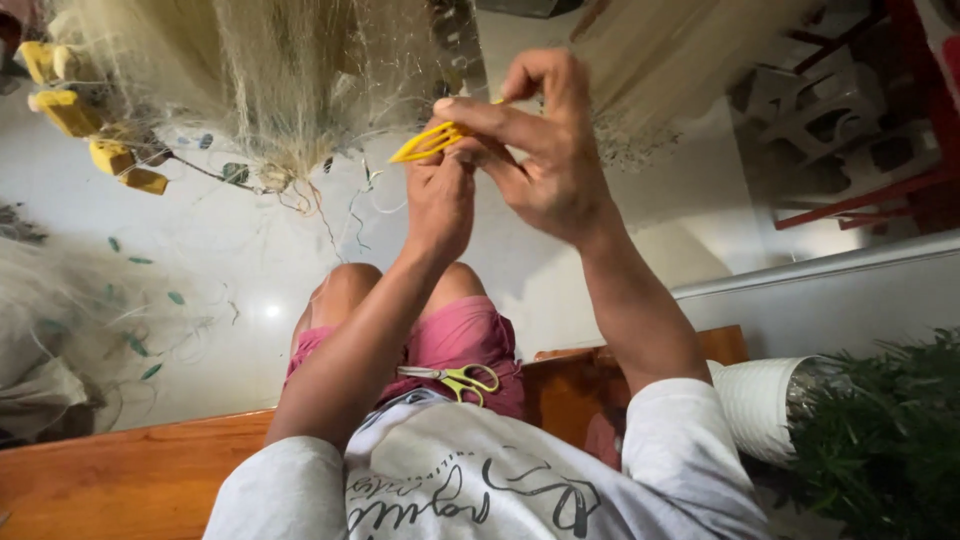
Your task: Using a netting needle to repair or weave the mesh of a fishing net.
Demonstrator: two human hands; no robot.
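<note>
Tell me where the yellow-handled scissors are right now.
In the head view, the yellow-handled scissors lie on the person's lap, on the pink shorts just above the white shirt, below both raised hands.

Both arms were raised and extended forward from the torso, elbows bent, forearms converging above the knees [345, 283]. The left hand [438, 205] was closed, knuckles facing the camera, fingers curled at the top. The right hand [548, 160] sat just beside and above it, touching it, thumb and forefinger pinched together, wrist bent inward.
</note>
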